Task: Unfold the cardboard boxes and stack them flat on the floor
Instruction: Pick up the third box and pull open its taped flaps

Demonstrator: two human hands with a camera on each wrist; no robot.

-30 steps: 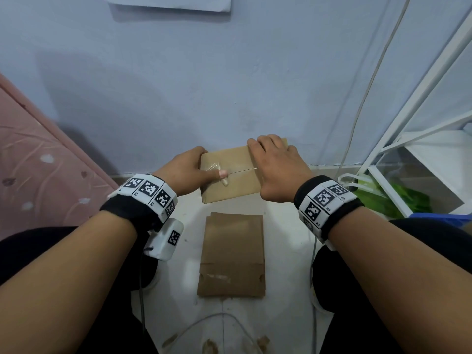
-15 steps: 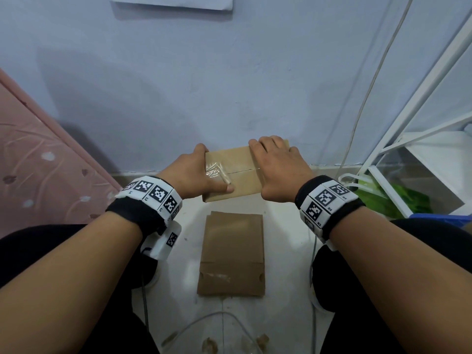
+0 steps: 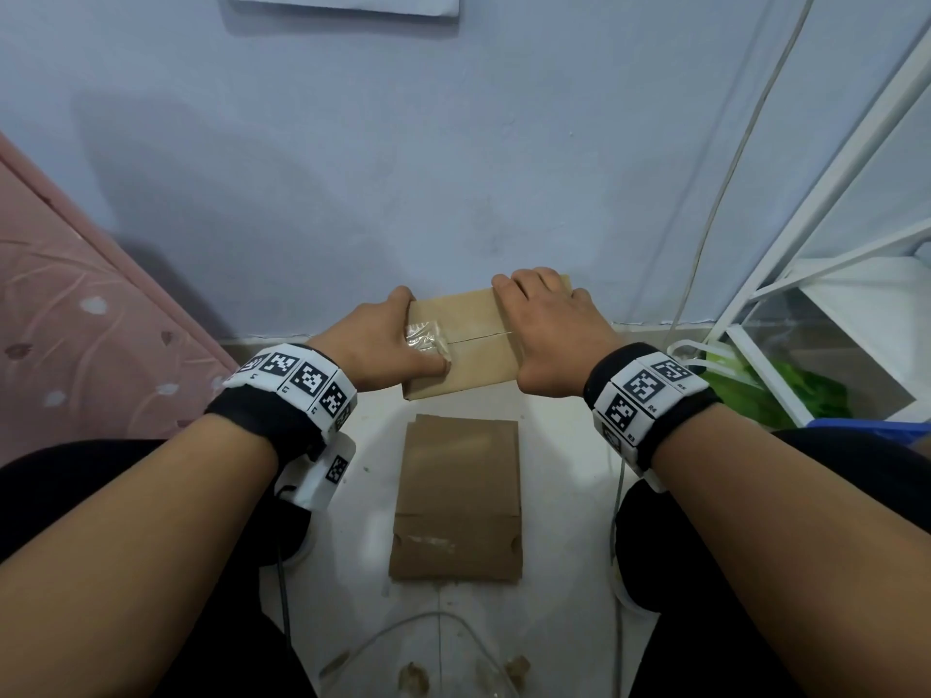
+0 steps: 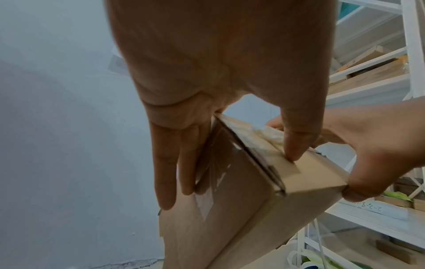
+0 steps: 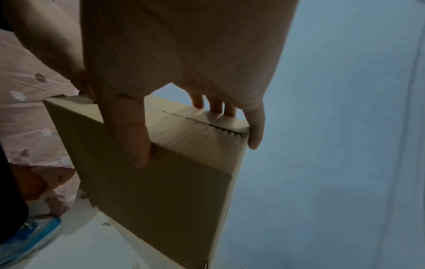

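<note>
A closed brown cardboard box [image 3: 468, 340] is held up in front of the wall, its top seam facing me. My left hand [image 3: 383, 345] grips its left end, thumb pressing a crumpled wad of clear tape [image 3: 425, 337] on the top flap [image 4: 271, 147]; the fingers [image 4: 174, 163] lie straight down the side. My right hand [image 3: 546, 335] grips the right end, thumb [image 5: 135, 142] on the near face and fingers over the far edge, where tape still covers the seam [image 5: 200, 127]. Below it a flattened cardboard box [image 3: 458, 501] lies on the white floor [image 3: 564, 496].
A blue wall [image 3: 403, 168] stands close behind the box. A pink bedspread [image 3: 75, 319] is at left. A white shelf frame [image 3: 831, 244] with a green bag [image 3: 786, 395] is at right. My black-clad legs flank the floor strip, and cables [image 3: 403, 627] trail on it.
My left thumb has slid left and down along the top seam, bunching the peeled clear tape into a wad near the box's left end. The right hand stays put.
</note>
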